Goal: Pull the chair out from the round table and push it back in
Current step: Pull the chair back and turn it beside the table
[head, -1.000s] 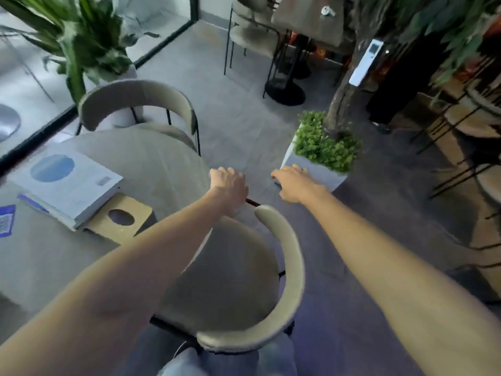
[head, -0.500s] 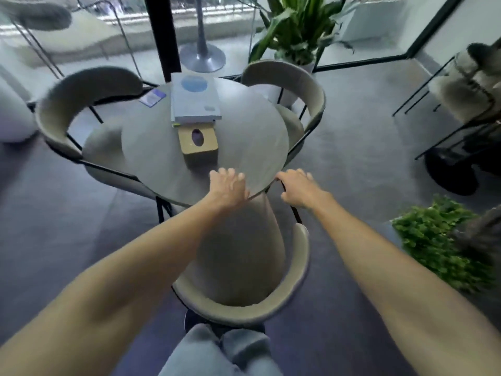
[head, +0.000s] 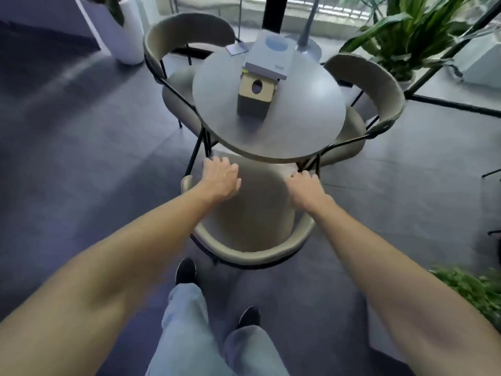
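Observation:
The beige chair (head: 252, 255) stands right in front of me, its curved backrest nearest me and the front of its seat tucked under the round grey table (head: 217, 85). My left hand (head: 221, 177) hovers over the left side of the seat just short of the table's edge, fingers spread, holding nothing. My right hand (head: 306, 188) is over the right side of the seat with its fingers loosely bent forward and nothing in its grasp. Both arms reach over the backrest.
Two more beige chairs stand at the table, back left (head: 187, 28) and right (head: 379, 85). A grey book (head: 271, 54) and a cardboard box with a hole (head: 256, 97) lie on top. Potted plant (head: 406, 31), white vase (head: 127, 31), green shrub (head: 474, 289). My shoes (head: 185, 271).
The view has swung round so that I face the table squarely from behind the chair. Both hands have drawn back from the table's edge and the left hand's fingers have spread.

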`<state>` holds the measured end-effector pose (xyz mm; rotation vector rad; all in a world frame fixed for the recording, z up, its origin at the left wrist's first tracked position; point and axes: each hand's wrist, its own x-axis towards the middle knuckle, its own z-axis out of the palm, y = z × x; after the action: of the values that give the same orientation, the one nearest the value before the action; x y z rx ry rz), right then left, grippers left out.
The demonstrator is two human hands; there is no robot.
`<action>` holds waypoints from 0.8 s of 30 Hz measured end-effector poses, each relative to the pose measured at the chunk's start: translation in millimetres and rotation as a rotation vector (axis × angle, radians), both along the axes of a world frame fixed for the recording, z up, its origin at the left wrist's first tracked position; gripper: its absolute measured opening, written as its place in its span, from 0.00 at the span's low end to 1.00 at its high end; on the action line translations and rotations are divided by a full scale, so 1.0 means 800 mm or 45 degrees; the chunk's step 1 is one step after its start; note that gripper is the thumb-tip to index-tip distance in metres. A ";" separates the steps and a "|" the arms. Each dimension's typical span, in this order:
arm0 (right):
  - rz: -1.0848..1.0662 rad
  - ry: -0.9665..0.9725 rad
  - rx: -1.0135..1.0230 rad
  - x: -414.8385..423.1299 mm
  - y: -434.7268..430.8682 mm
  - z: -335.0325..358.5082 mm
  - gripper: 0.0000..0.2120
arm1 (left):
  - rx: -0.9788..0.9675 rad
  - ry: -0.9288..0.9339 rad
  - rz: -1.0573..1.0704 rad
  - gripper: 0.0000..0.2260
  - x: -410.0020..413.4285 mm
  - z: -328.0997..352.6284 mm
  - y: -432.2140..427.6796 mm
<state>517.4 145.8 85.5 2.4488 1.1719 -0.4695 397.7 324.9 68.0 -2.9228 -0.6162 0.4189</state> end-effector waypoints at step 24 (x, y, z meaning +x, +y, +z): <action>-0.027 0.241 0.127 -0.146 -0.094 -0.181 0.18 | -0.215 0.224 -0.233 0.25 -0.167 -0.162 -0.067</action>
<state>400.9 70.9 -59.6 2.5489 1.2734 -0.6776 264.0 271.0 -61.6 -3.0187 -0.3005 0.7277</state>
